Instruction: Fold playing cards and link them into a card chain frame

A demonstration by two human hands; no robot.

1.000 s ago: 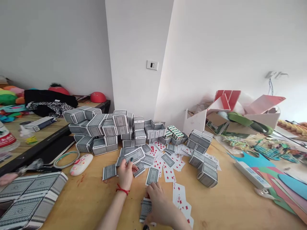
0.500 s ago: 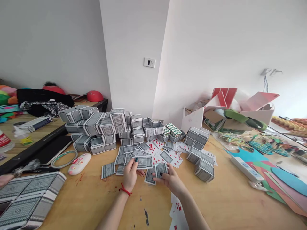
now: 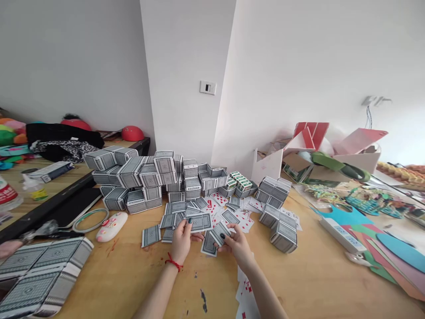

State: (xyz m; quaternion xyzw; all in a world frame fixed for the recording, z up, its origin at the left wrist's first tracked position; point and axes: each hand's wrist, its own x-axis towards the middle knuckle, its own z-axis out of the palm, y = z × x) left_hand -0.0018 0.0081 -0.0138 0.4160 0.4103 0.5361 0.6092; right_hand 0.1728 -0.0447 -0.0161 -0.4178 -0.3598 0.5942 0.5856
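Well in from the near edge of the surface (image 3: 318, 283), the left hand (image 3: 182, 243) pinches a patterned card (image 3: 202, 222) and, apart from it, the right hand (image 3: 236, 245) pinches a tilted card (image 3: 219, 232), which could slip among loose cards (image 3: 229, 217) if that pinch slackened.

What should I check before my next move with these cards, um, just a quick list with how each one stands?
1. Left hand gripping the wide card piece: ok, pinched under the thumb.
2. Right hand gripping the small card: ok, between thumb and fingers.
3. Patterned backs showing on both: ok.
4. Held pieces apart: cannot tell, their edges meet in this view.
5. Space below free of loose cards: not ok, a face-down card lies there.
6. Mouse away from both hands: ok, off to the left.
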